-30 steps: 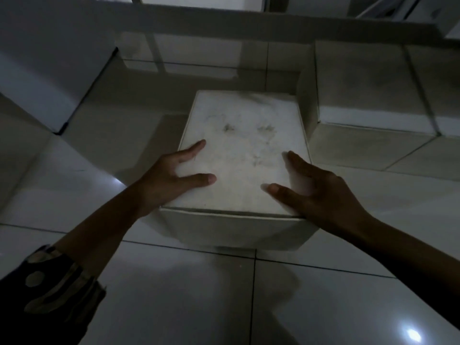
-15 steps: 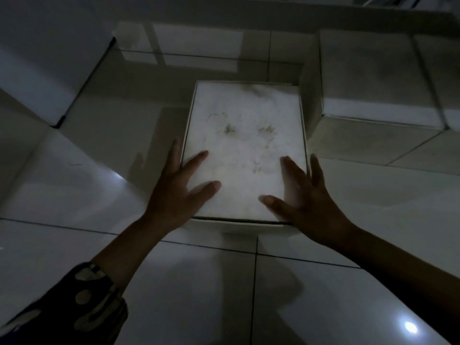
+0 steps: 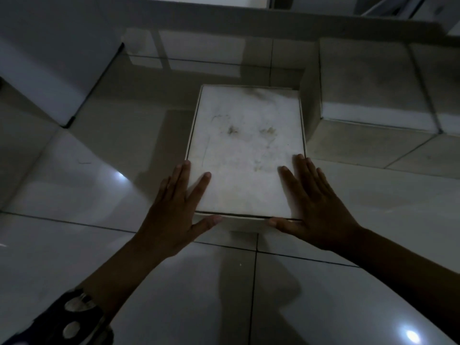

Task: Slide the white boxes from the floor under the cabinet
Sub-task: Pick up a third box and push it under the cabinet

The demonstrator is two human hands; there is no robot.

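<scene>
A dusty white box (image 3: 245,148) lies flat on the glossy tiled floor in the middle of the head view. My left hand (image 3: 174,212) lies at its near left corner, fingers straight, thumb along the near edge. My right hand (image 3: 313,207) mirrors it at the near right corner, fingers flat on the lid. The cabinet's lower edge (image 3: 224,18) runs across the top of the view, dark beneath it. The box's far end points toward that gap.
More white boxes (image 3: 368,80) sit close on the right, nearly touching the middle box's far right side. A large white box or panel (image 3: 49,61) stands at the left. Open tiles lie between them and in front of me.
Both hands have slid back from the lid to the near corners and straightened. The box has settled flat on the floor and moved away from me toward the cabinet.
</scene>
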